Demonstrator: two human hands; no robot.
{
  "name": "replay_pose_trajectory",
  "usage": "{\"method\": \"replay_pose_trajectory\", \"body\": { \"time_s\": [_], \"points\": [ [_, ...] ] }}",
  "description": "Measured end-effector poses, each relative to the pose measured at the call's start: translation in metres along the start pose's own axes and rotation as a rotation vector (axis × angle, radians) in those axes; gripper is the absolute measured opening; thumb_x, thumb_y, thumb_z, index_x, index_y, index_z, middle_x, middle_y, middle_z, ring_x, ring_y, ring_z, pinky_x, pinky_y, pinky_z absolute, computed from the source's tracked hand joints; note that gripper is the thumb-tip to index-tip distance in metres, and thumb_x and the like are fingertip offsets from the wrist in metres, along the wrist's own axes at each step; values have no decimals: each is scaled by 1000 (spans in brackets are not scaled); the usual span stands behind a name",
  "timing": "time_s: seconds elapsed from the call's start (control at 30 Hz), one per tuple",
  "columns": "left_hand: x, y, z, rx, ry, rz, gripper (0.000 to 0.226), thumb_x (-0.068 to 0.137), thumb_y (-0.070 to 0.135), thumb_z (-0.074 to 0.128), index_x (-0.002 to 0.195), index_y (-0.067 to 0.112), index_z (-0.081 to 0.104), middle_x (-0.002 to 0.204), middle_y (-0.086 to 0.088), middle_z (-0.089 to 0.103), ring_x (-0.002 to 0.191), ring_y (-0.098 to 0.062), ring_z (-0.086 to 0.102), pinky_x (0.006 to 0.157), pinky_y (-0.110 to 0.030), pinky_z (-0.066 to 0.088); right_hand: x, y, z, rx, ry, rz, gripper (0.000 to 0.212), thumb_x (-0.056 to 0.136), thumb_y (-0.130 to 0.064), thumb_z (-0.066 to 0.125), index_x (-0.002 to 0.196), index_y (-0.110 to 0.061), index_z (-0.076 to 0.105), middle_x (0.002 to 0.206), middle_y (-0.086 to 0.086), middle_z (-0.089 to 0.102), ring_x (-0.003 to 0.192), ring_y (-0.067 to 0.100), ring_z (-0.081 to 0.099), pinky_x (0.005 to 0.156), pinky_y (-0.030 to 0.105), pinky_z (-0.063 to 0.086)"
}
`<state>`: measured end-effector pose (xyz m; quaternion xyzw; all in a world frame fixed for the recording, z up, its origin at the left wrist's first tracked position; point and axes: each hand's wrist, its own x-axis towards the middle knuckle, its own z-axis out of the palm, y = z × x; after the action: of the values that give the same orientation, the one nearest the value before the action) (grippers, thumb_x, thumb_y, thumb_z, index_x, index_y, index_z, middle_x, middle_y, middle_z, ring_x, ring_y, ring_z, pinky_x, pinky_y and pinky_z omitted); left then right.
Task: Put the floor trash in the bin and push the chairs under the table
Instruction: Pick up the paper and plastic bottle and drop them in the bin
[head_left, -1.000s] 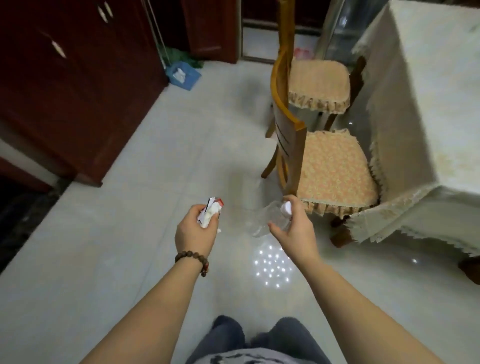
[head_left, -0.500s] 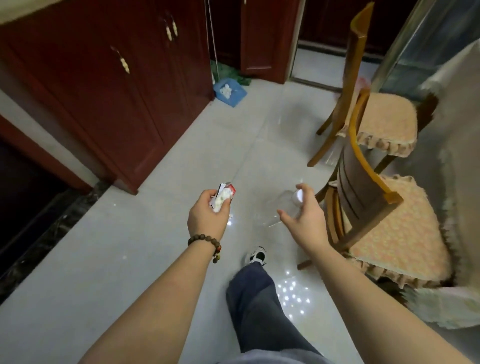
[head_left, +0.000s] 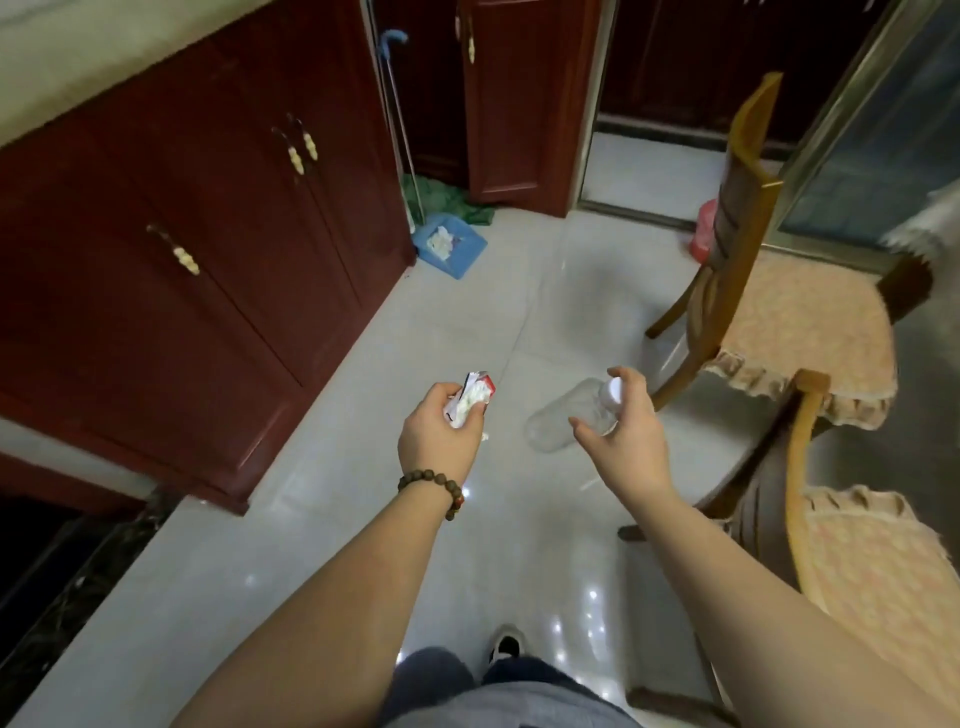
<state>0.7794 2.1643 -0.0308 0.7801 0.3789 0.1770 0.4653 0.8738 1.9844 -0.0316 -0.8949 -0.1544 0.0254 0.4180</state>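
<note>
Head cam: task is mid-way at best. Both chairs stand out from the table w/ seats exposed, so the pushing-in part isn't done; far chair sits by the glass door, near chair at the right edge of view. Only a corner of the tablecloth shows top right, table itself mostly out of frame. Trash looks picked up but not binned: right hand pinches a clear plastic bottle by its white-capped neck, body hanging out over the floor; left hand is closed round crumpled paper scraps, red and white. No proper bin visible; closest thing is a blue dustpan w/ white paper in it, on the floor ahead by the red cabinets, broom handle leaning next to it. Pink bag behind the far chair, can't tell if it's a bin liner. Path to the dustpan looks open tile; chair legs on the right are the only thing close to the walking line
</note>
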Motion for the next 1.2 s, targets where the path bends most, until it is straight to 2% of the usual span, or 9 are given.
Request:
{"method": "replay_pose_trajectory", "body": {
  "time_s": [0.1,0.17,0.23,0.4,0.67,0.8,0.9,1.07,1.2],
  "points": [
    [57,18,23,9,-22,22,28,76,58,63,88,34,56,74,7,66,68,-16,69,63,-40,56,56,-1,5,-11,37,8,63,74,-26,76,123,-25,37,120,4,56,107,26,55,84,41,50],
    [95,30,39,20,-44,29,23,79,51,66,87,30,57,74,7,65,70,-16,67,64,-38,56,93,0,10,-12,42,20,63,74,-25,76,124,-26,38,121,3,56,108,25,55,85,41,50],
    [136,40,55,42,-76,39,18,83,43,67,91,30,58,78,8,63,74,-16,64,64,-33,56,131,3,17,-21,50,43,63,75,-26,76,125,-27,37,123,2,55,109,24,55,86,40,51],
    [261,63,103,48,-130,70,26,85,40,67,104,23,62,87,4,66,77,-14,62,58,-19,47,249,12,46,-39,101,106,63,77,-27,75,127,-27,36,126,3,55,111,25,56,85,38,50],
    [483,142,172,38,-212,119,18,85,37,68,97,26,62,80,7,64,74,-13,62,63,-26,52,466,-5,79,-32,160,192,61,78,-23,73,127,-23,37,125,8,55,111,27,54,77,30,43],
    [555,186,214,78,-279,175,14,86,35,67,93,27,59,76,10,61,68,-9,57,54,-18,41,548,-7,77,-34,212,231,61,78,-24,74,126,-24,37,120,8,57,107,26,56,75,28,42],
    [602,211,252,101,-323,220,16,85,35,68,95,24,62,76,8,62,70,-14,58,52,-19,39,600,8,72,-36,254,275,62,77,-24,74,126,-25,36,120,8,56,107,28,55,77,31,44],
    [676,246,336,86,-388,234,13,83,39,67,88,29,60,72,9,64,68,-16,62,59,-30,53,686,50,62,-13,311,368,64,77,-20,73,128,-23,36,118,9,57,105,29,55,75,28,39],
    [738,286,421,115,-446,275,12,83,38,66,88,29,60,72,10,62,68,-14,60,59,-27,49,774,95,45,0,363,424,64,78,-20,72,131,-23,35,123,11,56,110,32,54,79,30,41]
  ]
}}
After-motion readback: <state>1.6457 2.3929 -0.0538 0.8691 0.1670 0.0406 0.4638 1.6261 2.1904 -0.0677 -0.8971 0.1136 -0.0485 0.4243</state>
